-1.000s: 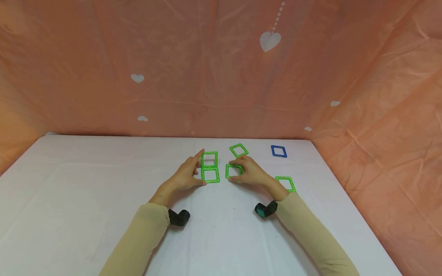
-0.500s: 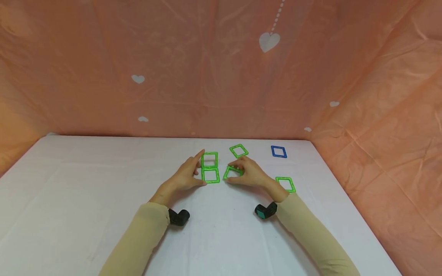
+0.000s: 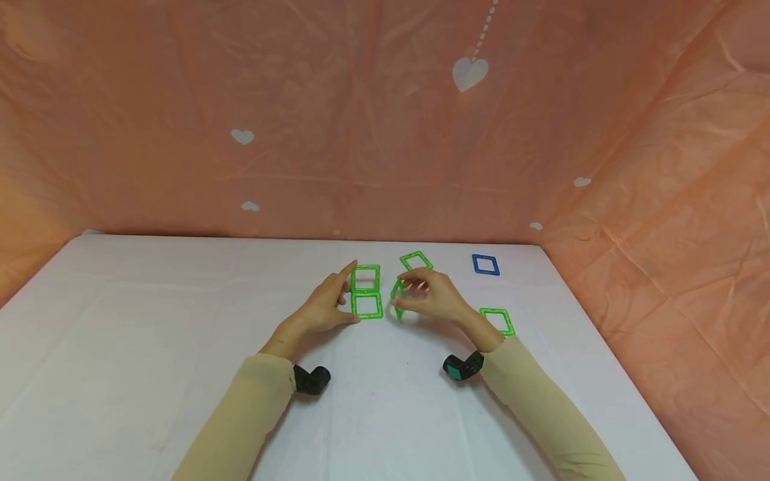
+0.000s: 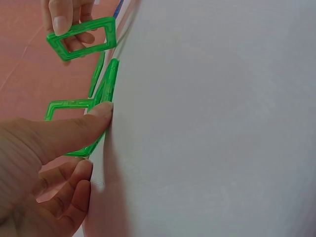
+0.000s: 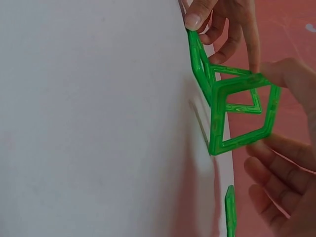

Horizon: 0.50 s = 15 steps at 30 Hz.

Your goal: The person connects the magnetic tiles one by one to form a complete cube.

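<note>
My left hand spans two joined green square magnetic tiles from their left side. Its thumb rests at the near corner of the flat tile; its index finger reaches the top of the other tile, which stands upright behind. Just to their right, my right hand pinches a third green magnetic tile by opposite edges between thumb and fingers. That tile is tilted up and turned nearly edge-on in the head view. In the left wrist view it hangs above the table surface, apart from the joined pair.
Another green tile lies behind my right hand, partly covered by it. A blue tile is at the back right, and one more green tile lies beside my right forearm. The white table meets an orange curtain behind.
My right hand has raised its green tile from lying flat to a steep tilt, turning it edge-on. The left hand and the joined pair have kept their place.
</note>
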Each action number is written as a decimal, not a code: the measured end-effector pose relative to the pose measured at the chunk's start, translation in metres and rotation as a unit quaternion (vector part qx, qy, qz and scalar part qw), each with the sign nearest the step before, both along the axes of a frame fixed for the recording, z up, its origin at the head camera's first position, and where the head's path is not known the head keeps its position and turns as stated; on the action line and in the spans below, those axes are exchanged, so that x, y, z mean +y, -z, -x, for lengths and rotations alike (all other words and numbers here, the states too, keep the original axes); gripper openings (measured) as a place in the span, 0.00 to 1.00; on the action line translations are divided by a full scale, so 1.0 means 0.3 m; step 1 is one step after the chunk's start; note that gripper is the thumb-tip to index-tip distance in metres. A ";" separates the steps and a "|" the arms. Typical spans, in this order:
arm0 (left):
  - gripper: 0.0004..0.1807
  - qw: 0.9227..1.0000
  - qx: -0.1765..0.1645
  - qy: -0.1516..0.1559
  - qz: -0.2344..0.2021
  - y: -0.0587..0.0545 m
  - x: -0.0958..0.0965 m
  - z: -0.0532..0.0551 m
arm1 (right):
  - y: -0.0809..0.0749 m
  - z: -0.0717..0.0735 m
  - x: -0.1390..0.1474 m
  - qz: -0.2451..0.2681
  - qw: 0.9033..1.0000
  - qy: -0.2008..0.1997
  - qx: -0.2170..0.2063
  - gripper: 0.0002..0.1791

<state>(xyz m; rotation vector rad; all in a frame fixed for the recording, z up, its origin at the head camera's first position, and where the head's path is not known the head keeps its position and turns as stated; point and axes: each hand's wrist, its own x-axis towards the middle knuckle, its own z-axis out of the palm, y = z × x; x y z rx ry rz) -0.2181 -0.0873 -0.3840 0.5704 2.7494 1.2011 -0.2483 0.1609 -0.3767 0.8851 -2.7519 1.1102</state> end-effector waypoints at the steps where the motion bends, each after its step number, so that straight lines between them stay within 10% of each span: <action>1: 0.54 1.000 0.000 0.000 -0.001 0.001 0.000 0.000 | -0.001 0.000 0.000 0.001 1.000 0.000 0.001 0.27; 15: 0.54 1.000 0.009 0.005 -0.003 0.002 -0.006 -0.003 | 0.003 0.003 0.002 0.033 0.999 -0.001 -0.007 0.27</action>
